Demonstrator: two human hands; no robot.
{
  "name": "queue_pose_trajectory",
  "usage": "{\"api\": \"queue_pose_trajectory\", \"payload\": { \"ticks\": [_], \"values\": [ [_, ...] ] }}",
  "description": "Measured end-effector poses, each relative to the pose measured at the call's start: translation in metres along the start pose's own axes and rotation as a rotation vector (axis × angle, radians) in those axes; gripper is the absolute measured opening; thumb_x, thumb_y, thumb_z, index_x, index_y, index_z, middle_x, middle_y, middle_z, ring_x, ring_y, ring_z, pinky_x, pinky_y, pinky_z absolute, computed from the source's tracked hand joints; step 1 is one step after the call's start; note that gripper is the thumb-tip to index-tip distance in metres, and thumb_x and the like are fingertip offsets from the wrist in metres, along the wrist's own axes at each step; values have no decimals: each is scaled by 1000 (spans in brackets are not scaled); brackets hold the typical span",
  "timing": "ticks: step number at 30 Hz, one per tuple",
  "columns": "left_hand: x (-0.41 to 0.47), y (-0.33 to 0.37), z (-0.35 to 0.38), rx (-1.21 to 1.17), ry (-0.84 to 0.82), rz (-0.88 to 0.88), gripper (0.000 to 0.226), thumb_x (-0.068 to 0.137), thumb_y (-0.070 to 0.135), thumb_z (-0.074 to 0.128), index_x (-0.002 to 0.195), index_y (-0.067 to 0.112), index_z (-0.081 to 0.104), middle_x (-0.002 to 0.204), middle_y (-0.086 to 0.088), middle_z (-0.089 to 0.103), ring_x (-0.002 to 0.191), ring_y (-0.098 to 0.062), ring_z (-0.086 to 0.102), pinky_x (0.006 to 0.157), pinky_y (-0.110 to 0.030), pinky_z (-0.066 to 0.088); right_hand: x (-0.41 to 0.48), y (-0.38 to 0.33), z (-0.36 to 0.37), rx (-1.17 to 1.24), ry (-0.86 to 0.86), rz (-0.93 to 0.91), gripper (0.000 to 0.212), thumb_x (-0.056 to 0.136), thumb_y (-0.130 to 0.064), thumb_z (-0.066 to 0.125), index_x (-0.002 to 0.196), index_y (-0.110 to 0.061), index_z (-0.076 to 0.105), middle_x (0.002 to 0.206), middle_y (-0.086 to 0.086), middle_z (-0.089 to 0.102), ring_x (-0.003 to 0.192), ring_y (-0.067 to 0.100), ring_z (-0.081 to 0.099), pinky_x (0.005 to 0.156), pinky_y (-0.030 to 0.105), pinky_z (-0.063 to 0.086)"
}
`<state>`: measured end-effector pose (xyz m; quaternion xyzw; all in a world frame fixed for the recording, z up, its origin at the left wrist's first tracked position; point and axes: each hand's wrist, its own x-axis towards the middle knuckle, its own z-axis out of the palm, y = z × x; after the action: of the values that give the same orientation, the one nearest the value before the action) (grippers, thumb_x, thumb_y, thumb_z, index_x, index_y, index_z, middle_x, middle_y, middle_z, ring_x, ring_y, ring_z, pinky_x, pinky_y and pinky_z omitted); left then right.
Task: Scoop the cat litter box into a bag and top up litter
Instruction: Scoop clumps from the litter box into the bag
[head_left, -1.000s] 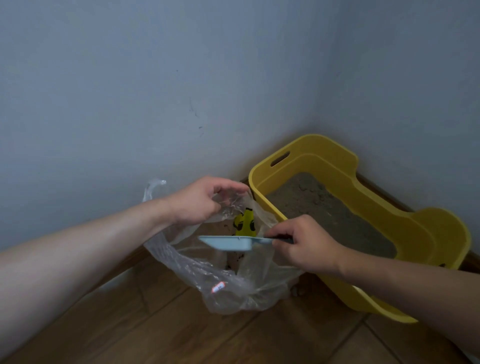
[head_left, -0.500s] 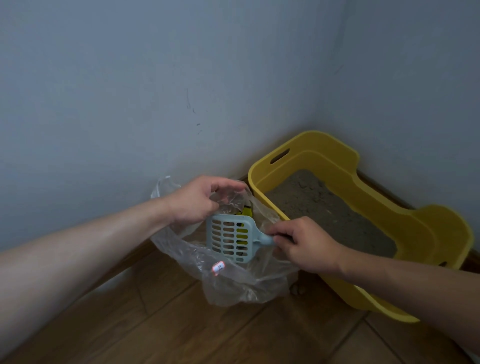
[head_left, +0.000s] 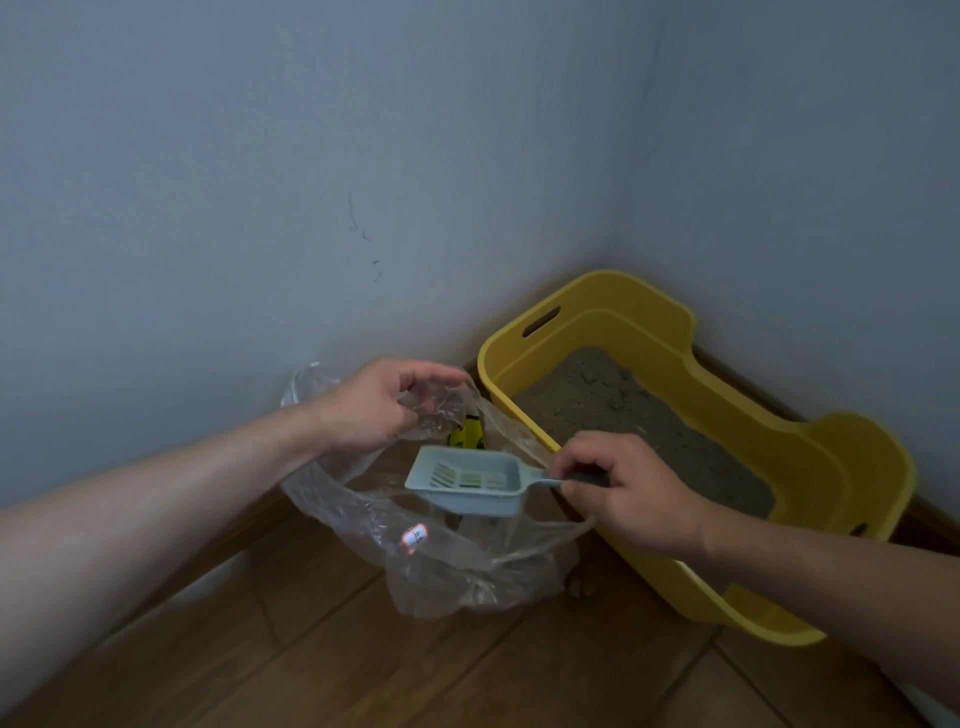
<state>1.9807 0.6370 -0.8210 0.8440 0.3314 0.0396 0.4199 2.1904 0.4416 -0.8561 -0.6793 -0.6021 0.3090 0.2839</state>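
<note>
Wood floor (head_left: 363, 670) corner | left hand (head_left: 374, 405) pinching bag (head_left: 467, 566) rim | right hand (head_left: 623, 493) gripping scoop (head_left: 467, 483) over bag

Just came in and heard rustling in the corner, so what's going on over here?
A person is cleaning a cat litter box. The left hand holds open the rim of a clear plastic bag on the wooden floor, while the right hand holds a pale blue slotted scoop by its handle over the bag's mouth. The scoop looks empty. The yellow litter box, with grey litter inside, sits in the corner beside the bag.
</note>
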Motion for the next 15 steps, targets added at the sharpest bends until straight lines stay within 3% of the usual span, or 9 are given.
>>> {"api": "queue_pose_trajectory", "payload": {
  "ticks": [5, 8, 12, 15],
  "values": [
    [12, -4, 5, -35, 34, -7, 66, 81, -18, 58, 116, 38, 61, 95, 3, 63, 78, 2, 61, 69, -11, 45, -15, 9, -15, -66, 143, 0, 18, 84, -11, 69, 84, -27, 62, 86, -12, 59, 81, 6, 55, 68, 31, 48],
    [22, -1, 12, -59, 31, -13, 64, 80, -20, 59, 118, 31, 63, 89, 8, 62, 65, 7, 60, 64, -8, 44, -22, 15, -21, -69, 215, 92, 20, 89, -17, 67, 101, -30, 59, 95, -16, 58, 88, 0, 55, 74, 22, 48],
    [35, 4, 24, -101, 14, -19, 69, 77, -21, 60, 111, 38, 63, 78, 28, 67, 72, 8, 61, 68, -11, 46, -22, 24, -29, -200, 263, 171, 28, 92, -21, 64, 119, -28, 60, 103, -16, 55, 92, -1, 52, 80, 17, 43],
    [44, 14, 35, -143, -14, -11, 66, 76, -23, 59, 114, 31, 63, 80, 17, 67, 77, 0, 62, 73, -18, 50, -21, 39, -33, -256, 303, 284, 32, 92, -21, 63, 124, -25, 60, 105, -13, 54, 90, 2, 52, 82, 20, 45]
  ]
}}
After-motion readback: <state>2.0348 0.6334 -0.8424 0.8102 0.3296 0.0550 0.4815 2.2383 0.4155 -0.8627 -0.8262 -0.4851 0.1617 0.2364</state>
